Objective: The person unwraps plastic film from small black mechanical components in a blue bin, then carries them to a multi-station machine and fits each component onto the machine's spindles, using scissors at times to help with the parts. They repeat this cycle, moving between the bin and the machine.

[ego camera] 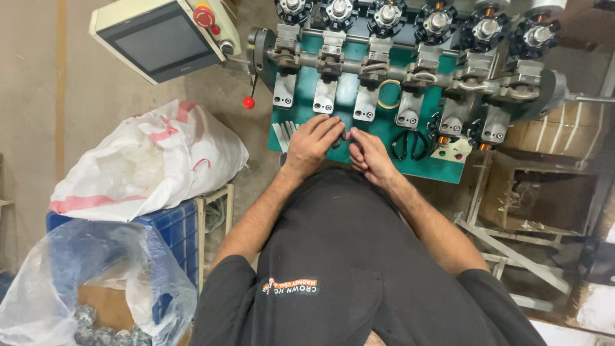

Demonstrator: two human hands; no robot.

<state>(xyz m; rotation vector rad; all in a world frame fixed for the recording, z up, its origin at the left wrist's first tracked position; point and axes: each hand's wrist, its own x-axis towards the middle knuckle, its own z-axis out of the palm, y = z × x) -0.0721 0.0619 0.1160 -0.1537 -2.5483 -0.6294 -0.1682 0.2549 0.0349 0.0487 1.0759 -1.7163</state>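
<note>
— Two hands are down on the green bench top (384,138), close to its near edge. Can you see them?

— Yes. The left hand (312,142) lies flat with the fingers bent a bit. The right hand (369,156) is right next to it, fingers curled. A small dark part (341,136) sits between the fingertips. It is too small to tell what it is, or if the fingers pinch it.

— What is near the person?

— A clear plastic bag (83,282) with round grey things in it, at the person's left. Behind that, a blue crate (170,227) with a white sack (147,163) on top. The floor is grey concrete.

— And on the bench?

— Black scissors (410,144) lie just right of the right hand. A pale ring (388,94) lies farther back, in the middle. Some thin white sticks (284,132) lie by the left edge.

— And at the far side?

— A row of grey metal clamps (410,67) on a long bar runs across the far edge, with black round knobs (387,14) behind it. A screen box (160,40) with a red button hangs past the far left corner.
</note>
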